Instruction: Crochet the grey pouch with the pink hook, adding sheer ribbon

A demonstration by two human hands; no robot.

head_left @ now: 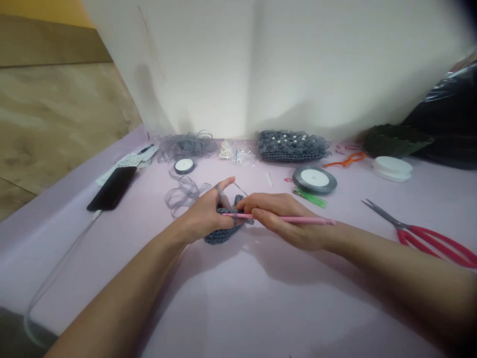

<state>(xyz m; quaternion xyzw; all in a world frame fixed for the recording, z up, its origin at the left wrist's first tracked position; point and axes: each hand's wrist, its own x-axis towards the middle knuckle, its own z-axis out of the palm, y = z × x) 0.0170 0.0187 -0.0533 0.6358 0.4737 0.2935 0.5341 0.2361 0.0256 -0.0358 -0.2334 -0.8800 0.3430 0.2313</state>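
Lilac-covered table (pixel 231 318): one, running along a white wall (pixel 194 64). Clock positions are taken from the hands, with 12 o'clock at the wall.

Black plastic bag (pixel 447 114): one, at 2 o'clock, bunched against the wall.

Left hand (pixel 204 216): curled, fingers closed around the work, forefinger raised with a grey strand (pixel 219 191) across it.

Right hand (pixel 283 219): fingers pressed together, pinching the hook against the thumb.

Grey crocheted piece (pixel 219 236): one, at centre, gripped by the left hand, its lower edge just above the table.

Pink crochet hook (pixel 298 219): one, held by the right hand, its tip at the grey crocheted piece.

Red-handled scissors (pixel 432 243): one pair, at 3 o'clock, closed.

Grey crocheted pouch (pixel 292 146): one, pearl-studded, at 12 o'clock.

Dark green crocheted piece (pixel 391 140): one, at 1 o'clock.

Sheer grey ribbon (pixel 186 146): loose coils, at 11 o'clock.

Grey ribbon spools (pixel 314 179): two, at 12 and 11 o'clock, the nearer right one larger.

Black smartphone (pixel 112 188): one, at 10 o'clock, with a white cable (pixel 59 268).

Paper notes (pixel 128 161): several, at 10 o'clock.

White plastic tub (pixel 392 169): one, at 1 o'clock.

Orange cord (pixel 346 159): one length, at 1 o'clock.

Green packet (pixel 309 197): one, at 1 o'clock.

Clear bag of beads (pixel 236 153): one, at 12 o'clock.
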